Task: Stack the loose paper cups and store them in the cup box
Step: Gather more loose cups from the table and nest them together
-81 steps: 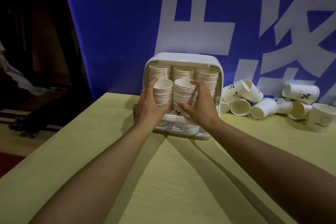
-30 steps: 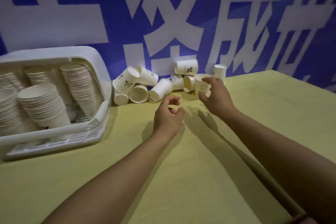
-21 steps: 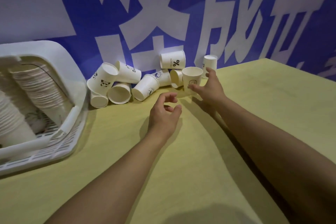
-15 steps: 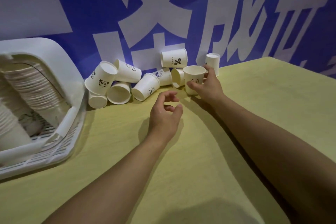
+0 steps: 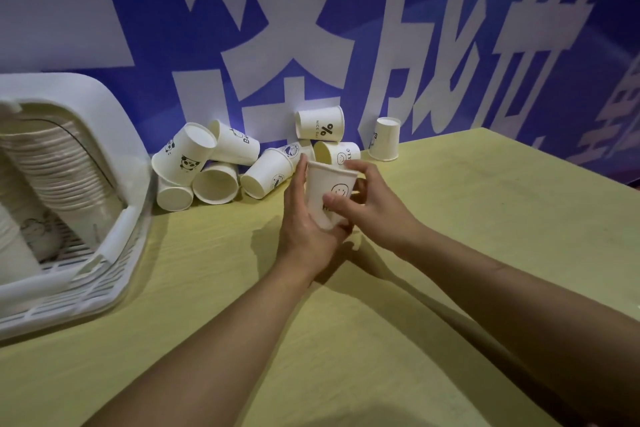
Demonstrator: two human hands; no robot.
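Note:
A white paper cup with a smiley face (image 5: 325,191) stands upright above the table, held between both hands. My left hand (image 5: 304,222) cups its left side and base. My right hand (image 5: 367,204) pinches its right side, thumb on the front. Behind them a heap of loose paper cups (image 5: 221,163) lies against the wall, several on their sides. One cup (image 5: 384,139) stands upside down at the right of the heap. The white cup box (image 5: 114,135) is at the left, open toward me, with stacked cups (image 5: 59,177) inside.
The yellow table (image 5: 450,253) stretches to the right and toward me. A blue banner with large white characters (image 5: 311,28) covers the wall right behind the cups. The table's right edge runs diagonally at the far right.
My right hand lifted the smiley cup from the heap and brought it toward me. My left hand rose and closed onto the cup's left side.

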